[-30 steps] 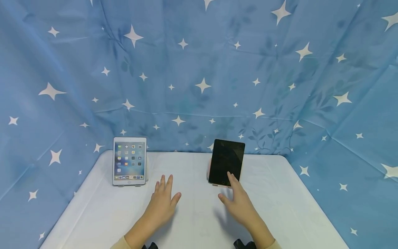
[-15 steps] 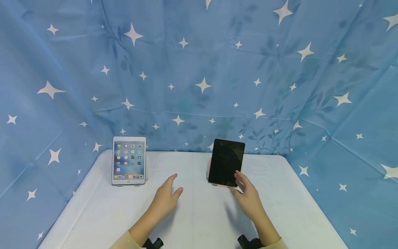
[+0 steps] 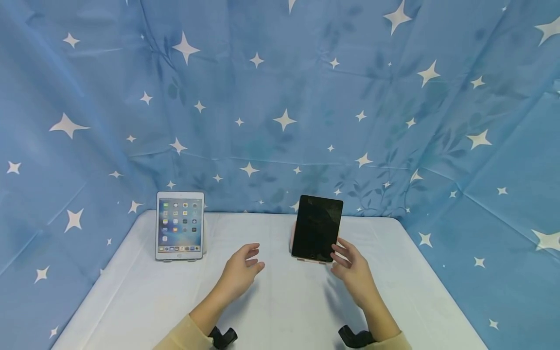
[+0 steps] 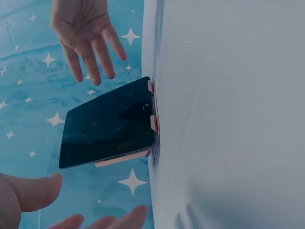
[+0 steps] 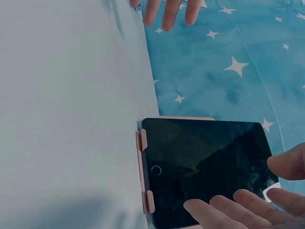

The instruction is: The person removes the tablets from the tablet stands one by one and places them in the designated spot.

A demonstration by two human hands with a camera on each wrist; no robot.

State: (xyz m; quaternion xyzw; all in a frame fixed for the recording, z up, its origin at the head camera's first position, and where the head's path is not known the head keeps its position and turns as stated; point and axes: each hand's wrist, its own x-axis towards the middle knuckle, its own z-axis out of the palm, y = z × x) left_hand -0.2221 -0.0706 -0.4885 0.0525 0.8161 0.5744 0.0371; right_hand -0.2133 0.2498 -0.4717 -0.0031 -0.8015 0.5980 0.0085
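Firstly, one glossy black tablet (image 3: pixel 317 228) leans on a pink stand (image 5: pixel 150 201); leftward, one white tablet (image 3: pixel 180 226), lit. Left hand (image 3: pixel 238 272): fingers loosely bent, before the gap between tablets. Right hand (image 3: pixel 356 274): fingers relaxed, slightly spread, at the black tablet's lower right corner, contact unclear. Room: white table (image 3: pixel 280 311) between hands, rounded far corners, creased blue curtain (image 3: pixel 262 97) behind.

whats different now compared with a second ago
The left-hand grip moved slightly right and curled loosely; the right-hand grip moved right, toward the lower right corner of the black tablet. Nothing was visibly grasped or let go. The black tablet and white tablet stayed put.
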